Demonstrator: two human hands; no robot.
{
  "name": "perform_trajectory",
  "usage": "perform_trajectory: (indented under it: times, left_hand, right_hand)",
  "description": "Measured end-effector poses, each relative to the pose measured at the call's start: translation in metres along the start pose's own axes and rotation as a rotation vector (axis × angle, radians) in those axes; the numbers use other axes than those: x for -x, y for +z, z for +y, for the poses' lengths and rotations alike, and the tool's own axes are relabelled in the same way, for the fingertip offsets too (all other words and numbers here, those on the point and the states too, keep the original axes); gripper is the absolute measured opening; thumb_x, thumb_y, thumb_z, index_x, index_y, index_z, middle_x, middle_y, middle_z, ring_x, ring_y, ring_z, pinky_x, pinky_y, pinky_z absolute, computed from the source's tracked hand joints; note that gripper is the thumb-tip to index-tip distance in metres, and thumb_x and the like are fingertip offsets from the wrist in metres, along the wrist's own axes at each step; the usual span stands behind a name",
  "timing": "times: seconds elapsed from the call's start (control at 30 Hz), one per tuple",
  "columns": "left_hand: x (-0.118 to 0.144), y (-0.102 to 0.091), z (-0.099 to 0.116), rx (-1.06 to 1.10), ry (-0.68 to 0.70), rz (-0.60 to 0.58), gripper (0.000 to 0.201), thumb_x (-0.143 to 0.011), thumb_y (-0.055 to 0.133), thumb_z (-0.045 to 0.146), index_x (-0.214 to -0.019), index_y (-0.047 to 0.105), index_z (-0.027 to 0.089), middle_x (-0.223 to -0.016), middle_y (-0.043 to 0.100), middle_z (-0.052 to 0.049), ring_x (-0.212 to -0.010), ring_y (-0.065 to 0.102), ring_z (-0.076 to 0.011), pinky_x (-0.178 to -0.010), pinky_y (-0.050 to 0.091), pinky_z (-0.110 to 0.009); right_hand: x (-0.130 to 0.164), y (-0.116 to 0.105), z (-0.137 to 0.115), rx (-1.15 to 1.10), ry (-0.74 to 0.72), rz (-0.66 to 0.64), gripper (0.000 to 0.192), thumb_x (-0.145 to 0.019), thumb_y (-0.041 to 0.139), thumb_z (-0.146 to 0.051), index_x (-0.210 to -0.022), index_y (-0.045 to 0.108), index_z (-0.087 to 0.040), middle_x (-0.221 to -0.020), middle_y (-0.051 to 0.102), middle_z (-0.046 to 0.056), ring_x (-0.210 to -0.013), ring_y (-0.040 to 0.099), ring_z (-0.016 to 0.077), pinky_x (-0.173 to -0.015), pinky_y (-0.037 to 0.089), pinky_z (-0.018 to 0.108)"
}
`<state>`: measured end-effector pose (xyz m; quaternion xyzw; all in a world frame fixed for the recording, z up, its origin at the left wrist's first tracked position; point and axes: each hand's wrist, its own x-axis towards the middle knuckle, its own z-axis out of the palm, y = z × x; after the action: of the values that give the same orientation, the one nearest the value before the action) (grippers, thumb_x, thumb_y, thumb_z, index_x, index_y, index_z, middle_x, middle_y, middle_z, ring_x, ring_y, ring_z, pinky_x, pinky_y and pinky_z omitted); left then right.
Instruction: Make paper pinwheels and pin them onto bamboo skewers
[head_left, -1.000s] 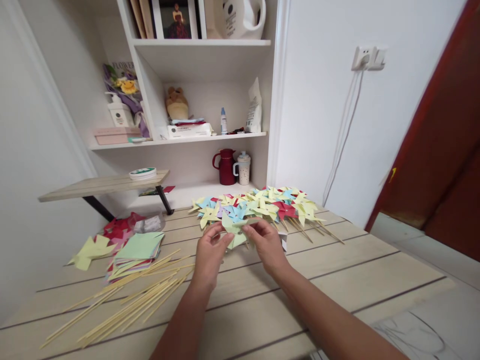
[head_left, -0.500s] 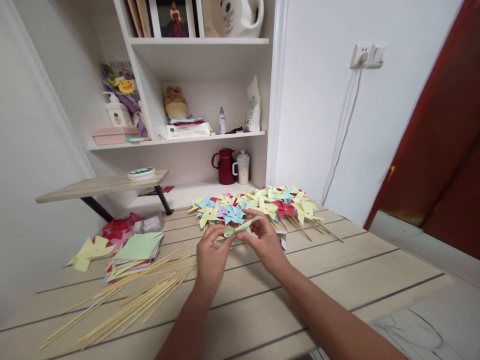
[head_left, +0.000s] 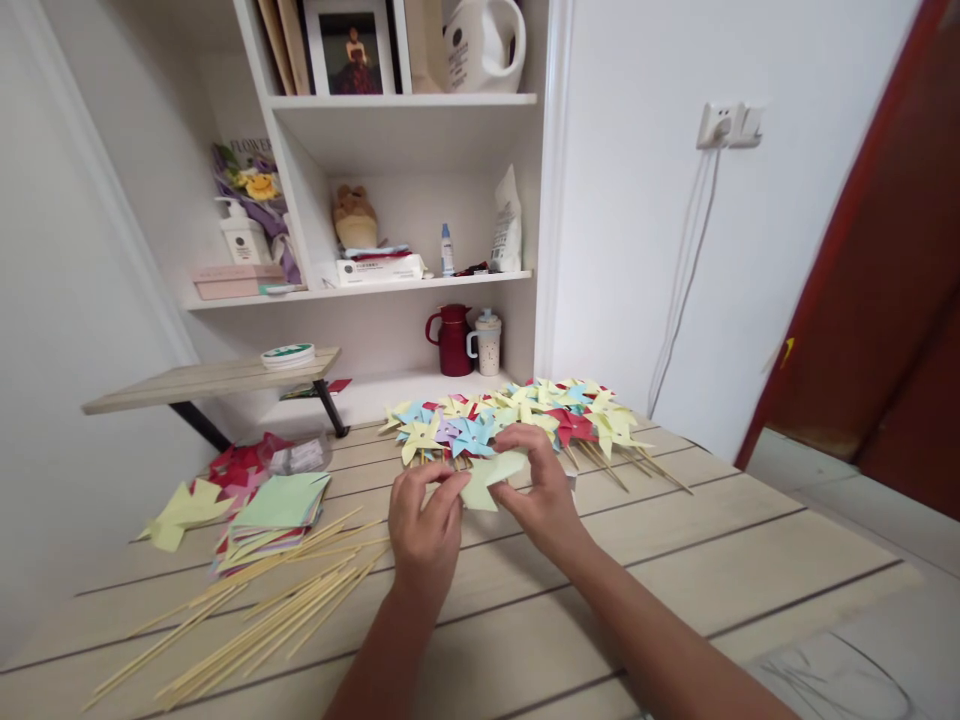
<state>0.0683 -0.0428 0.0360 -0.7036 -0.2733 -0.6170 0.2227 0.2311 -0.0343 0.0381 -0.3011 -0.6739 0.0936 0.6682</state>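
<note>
Between my hands is a pale green piece of paper (head_left: pixel 484 484), raised above the table and partly hidden by my fingers. My left hand (head_left: pixel 427 515) pinches its left edge between thumb and fingers. On the other side, my right hand (head_left: pixel 538 480) grips the paper with the thumb below and curled fingers above. Just beyond them lies a spread of paper pinwheels (head_left: pixel 517 410) in yellow, blue, red and purple, their sticks pointing toward me. Left of my hands are loose wooden sticks (head_left: pixel 277 610) and a stack of square coloured paper (head_left: pixel 277 505).
A yellow cut paper shape (head_left: pixel 184 512) and red paper pieces (head_left: pixel 244 460) lie at the table's left, beside a clear plastic bag (head_left: pixel 300 455). A small raised stand (head_left: pixel 210 385) with black legs is behind. Shelves hold a red jug (head_left: pixel 453 342) and a cup (head_left: pixel 488 345).
The green paper was curled up between my fingertips; now it shows a flatter face toward me. My right fingers have shifted slightly, and the whole view has tilted up a little.
</note>
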Motion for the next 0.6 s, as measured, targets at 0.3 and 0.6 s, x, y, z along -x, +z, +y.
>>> perform_trajectory:
  times: [0.3,0.6]
  left_hand:
    - [-0.0001,-0.0009,0.0047,0.022,0.026,-0.047,0.035,-0.082,0.059,-0.004,-0.103,0.067,0.023,-0.096,0.062,-0.004,-0.090,0.061,-0.0165,-0.080,0.053,-0.032]
    - [0.0000,-0.0007,0.0045,0.008,0.026,-0.055,0.036,-0.082,0.058,-0.004,-0.105,0.066,0.024,-0.096,0.063,-0.004,-0.089,0.062,-0.0171,-0.078,0.052,-0.032]
  right_hand:
    - [0.0029,-0.0015,-0.0045,0.095,-0.125,0.036,0.026,-0.079,0.062,-0.006,-0.092,0.064,-0.028,-0.108,0.056,0.004,-0.103,0.059,0.0230,-0.091,0.049,0.042]
    - [0.0035,-0.0020,-0.0058,0.082,-0.095,0.007,0.026,-0.081,0.061,-0.007,-0.087,0.072,-0.029,-0.095,0.062,0.004,-0.089,0.062,0.0219,-0.079,0.050,0.039]
